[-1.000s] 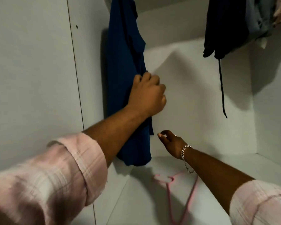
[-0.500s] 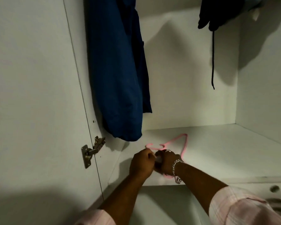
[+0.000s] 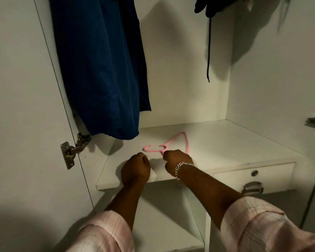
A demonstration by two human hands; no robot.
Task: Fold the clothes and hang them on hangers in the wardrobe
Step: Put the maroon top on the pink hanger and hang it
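Note:
A pink hanger (image 3: 182, 139) lies on the white wardrobe shelf (image 3: 225, 142). My right hand (image 3: 176, 163), wearing a silver bracelet, grips the hanger near the base of its hook. My left hand (image 3: 135, 170) is curled into a fist just left of it, over the shelf's front edge, holding nothing that I can see. A dark blue garment (image 3: 98, 66) hangs at the left of the wardrobe, its hem just above the shelf. A black garment (image 3: 207, 6) with a dangling cord hangs at the top right.
The open wardrobe door (image 3: 22, 106) with a metal hinge (image 3: 71, 151) stands at the left. A drawer (image 3: 253, 177) with a lock and metal handle sits under the shelf at the right. A lower compartment opens below the shelf.
My left hand let go of the blue garment and dropped to the shelf. My right hand came down onto the pink hanger and took hold of it. The two hands have moved slightly apart.

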